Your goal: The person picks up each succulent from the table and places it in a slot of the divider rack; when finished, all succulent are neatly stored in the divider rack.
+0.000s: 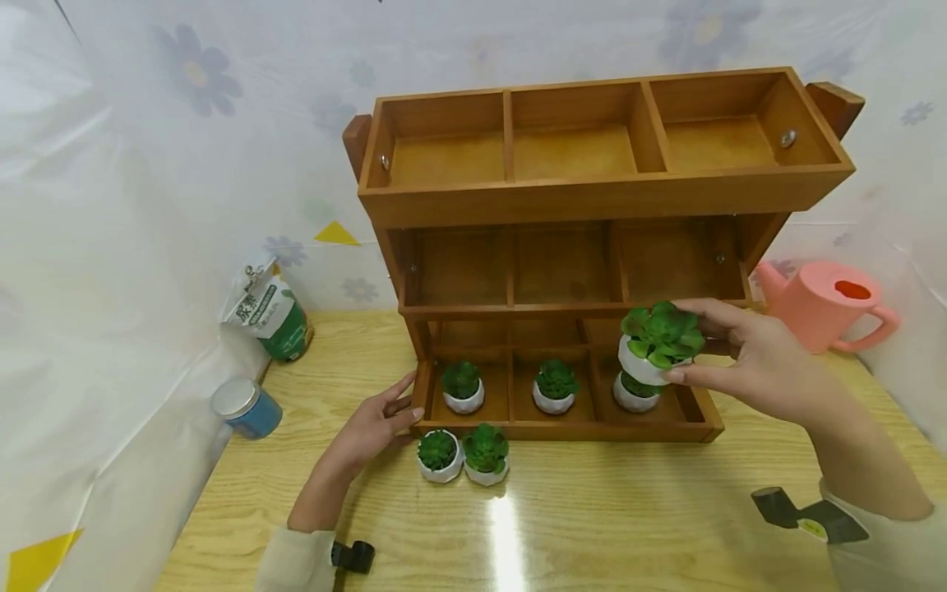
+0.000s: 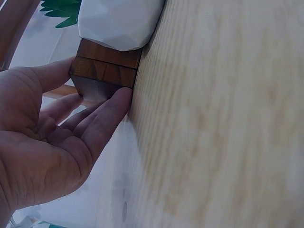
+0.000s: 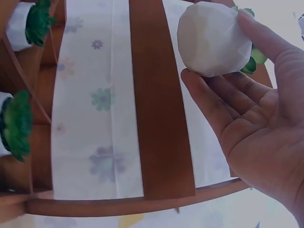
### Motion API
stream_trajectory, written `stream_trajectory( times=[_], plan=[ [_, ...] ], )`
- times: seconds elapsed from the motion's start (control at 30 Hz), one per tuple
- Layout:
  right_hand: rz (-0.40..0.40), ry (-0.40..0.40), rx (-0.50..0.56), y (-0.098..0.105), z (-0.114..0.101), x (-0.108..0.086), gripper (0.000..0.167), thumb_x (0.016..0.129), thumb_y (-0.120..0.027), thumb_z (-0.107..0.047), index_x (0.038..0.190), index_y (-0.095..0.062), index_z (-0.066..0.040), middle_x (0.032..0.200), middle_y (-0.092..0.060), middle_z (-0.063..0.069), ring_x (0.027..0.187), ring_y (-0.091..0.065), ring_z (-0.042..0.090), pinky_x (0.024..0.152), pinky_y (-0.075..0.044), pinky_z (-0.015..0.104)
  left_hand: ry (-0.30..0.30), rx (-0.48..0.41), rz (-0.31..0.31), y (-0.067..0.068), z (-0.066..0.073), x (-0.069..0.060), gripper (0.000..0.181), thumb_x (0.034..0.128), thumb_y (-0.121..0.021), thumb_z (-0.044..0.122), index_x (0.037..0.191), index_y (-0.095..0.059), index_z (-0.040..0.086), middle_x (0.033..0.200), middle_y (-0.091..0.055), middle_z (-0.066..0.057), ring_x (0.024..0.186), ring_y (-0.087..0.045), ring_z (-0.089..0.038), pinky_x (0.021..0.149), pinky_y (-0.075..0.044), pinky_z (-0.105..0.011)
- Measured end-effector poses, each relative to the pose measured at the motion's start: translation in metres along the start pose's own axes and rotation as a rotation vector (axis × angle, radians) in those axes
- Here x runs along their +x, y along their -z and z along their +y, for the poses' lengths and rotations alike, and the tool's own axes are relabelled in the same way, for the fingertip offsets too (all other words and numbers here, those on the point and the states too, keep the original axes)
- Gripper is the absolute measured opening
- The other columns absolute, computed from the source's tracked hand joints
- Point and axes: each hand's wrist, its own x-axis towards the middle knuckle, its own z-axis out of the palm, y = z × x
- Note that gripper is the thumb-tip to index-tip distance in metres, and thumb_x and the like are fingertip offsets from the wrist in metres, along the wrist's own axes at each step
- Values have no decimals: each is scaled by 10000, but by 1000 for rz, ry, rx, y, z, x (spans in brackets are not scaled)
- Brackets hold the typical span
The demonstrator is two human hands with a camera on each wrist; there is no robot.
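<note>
While pinching the wooden shelf (image 1: 599, 199) at its bottom left corner with the left hand (image 1: 379, 423), holding the potted plant (image 1: 661, 333) before the shelf's right side in the right hand (image 1: 773, 362), with fingers parted just the width of its white pot (image 1: 640, 365). Probably light, stiff and slick-sided; best grasped round the pot. Tight near the middle tier's (image 1: 510, 312) front edge; roomier toward the front, over the desk (image 1: 607, 501).
</note>
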Motion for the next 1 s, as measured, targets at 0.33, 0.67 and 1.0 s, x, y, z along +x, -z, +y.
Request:
stream_trajectory(
  times=[0.33, 0.67, 1.0],
  plan=[
    [36, -7, -3, 23, 1, 15, 632, 776, -858, -1, 1348, -598, -62, 973, -705, -209, 818, -675, -34, 670, -510, 83, 5, 0, 3, 0, 1, -1, 669, 1019, -631, 223, 1590, -314, 368, 1606, -377, -206, 1435, -452, -385, 977, -569, -476],
    [77, -168, -88, 40, 2, 27, 673, 818, -856, -109, 1417, -551, -78, 953, -623, -352, 858, -594, -155, 674, -469, 41, -6, 5, -2, 1, 0, -3, 671, 1025, -621, 218, 1601, -300, 342, 1603, -374, -222, 1437, -440, -408, 974, -570, -479],
    [86, -194, -89, 45, 9, 35, 665, 883, -808, -182, 1468, -504, -94, 1039, -575, -371, 906, -569, -189, 701, -449, 21, 7, -8, -4, 1, 0, -1, 671, 1018, -632, 216, 1587, -316, 377, 1612, -378, -183, 1452, -430, -382, 986, -564, -482]
  ],
)
